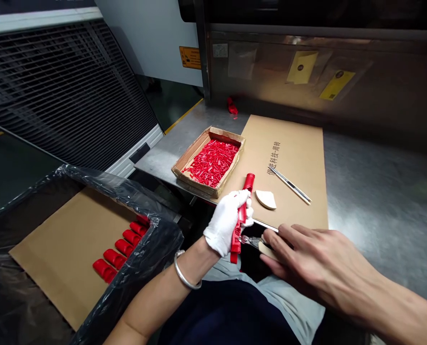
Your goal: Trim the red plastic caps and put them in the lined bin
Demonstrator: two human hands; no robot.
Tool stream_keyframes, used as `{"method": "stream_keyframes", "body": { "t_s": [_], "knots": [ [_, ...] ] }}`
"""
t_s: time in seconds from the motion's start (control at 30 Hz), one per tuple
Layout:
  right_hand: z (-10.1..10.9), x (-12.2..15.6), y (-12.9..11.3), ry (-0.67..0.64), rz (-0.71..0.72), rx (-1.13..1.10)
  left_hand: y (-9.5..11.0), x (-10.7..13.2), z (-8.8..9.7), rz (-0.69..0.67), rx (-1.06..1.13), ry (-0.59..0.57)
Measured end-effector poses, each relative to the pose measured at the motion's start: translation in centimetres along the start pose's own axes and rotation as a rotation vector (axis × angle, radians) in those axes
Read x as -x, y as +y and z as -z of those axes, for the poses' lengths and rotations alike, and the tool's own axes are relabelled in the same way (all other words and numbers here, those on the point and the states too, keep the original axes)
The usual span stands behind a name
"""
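My left hand point(228, 221), in a white glove, is wrapped round a long red plastic part point(249, 183) just off the table's front edge. The part's upper end sticks out above the fingers and its lower end below them. My bare right hand point(296, 254) grips small pliers point(252, 241) by their pale handles. The metal jaws touch or nearly touch the lower section of the red part; the exact contact is too small to make out. A pale fan-shaped pad point(265, 199) lies on the cardboard sheet point(303, 143), close to my left hand.
A shallow cardboard box point(185, 165) of small red scraps point(213, 163) stands on the metal table point(378, 201). Tweezers point(290, 186) lie on the cardboard. A red piece point(231, 106) is at the back. Below left, a plastic-lined bin point(109, 184) holds several red parts point(115, 258).
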State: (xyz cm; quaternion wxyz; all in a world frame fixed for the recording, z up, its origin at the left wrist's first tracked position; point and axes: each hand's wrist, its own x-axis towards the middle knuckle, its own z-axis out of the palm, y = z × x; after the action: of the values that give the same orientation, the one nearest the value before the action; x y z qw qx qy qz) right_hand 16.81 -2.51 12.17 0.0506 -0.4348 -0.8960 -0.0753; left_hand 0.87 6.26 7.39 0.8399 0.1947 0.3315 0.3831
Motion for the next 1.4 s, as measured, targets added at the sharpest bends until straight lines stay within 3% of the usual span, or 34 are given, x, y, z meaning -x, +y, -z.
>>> {"method": "stream_keyframes", "body": {
  "t_s": [0.37, 0.6, 0.8, 0.9, 1.07, 1.27, 1.4],
  "knots": [
    [1.9, -0.6, 0.1, -0.081, -0.088, -0.051, 0.9, 0.6, -0.3, 0.181, 0.097, -0.111],
    [1.7, -1.1, 0.1, -0.114, -0.091, -0.031, 0.6, 0.1, -0.3, 0.129, 0.118, -0.097],
    [0.7, -1.3, 0.3, -0.05, -0.063, 0.014, 0.3, -0.3, -0.2, -0.031, 0.109, -0.037],
    [0.2, -1.4, 0.8, -0.058, -0.036, -0.045, 0.6, -0.5, -0.2, 0.008, 0.122, -0.032],
    [1.5, -3.1, 2.0, -0.159, -0.043, -0.084, 2.5, -0.8, -0.3, 0.133, 0.131, -0.088],
    [4.0, -6.3, 3.2, -0.214, -0.012, -0.121, 5.5, -0.9, -0.5, 0.087, 0.062, -0.117],
    [3.7, -8.5, 3.7, -0.156, -0.027, -0.102, 7.7, -1.3, -0.3, -0.041, 0.022, -0.015]
  ]
}}
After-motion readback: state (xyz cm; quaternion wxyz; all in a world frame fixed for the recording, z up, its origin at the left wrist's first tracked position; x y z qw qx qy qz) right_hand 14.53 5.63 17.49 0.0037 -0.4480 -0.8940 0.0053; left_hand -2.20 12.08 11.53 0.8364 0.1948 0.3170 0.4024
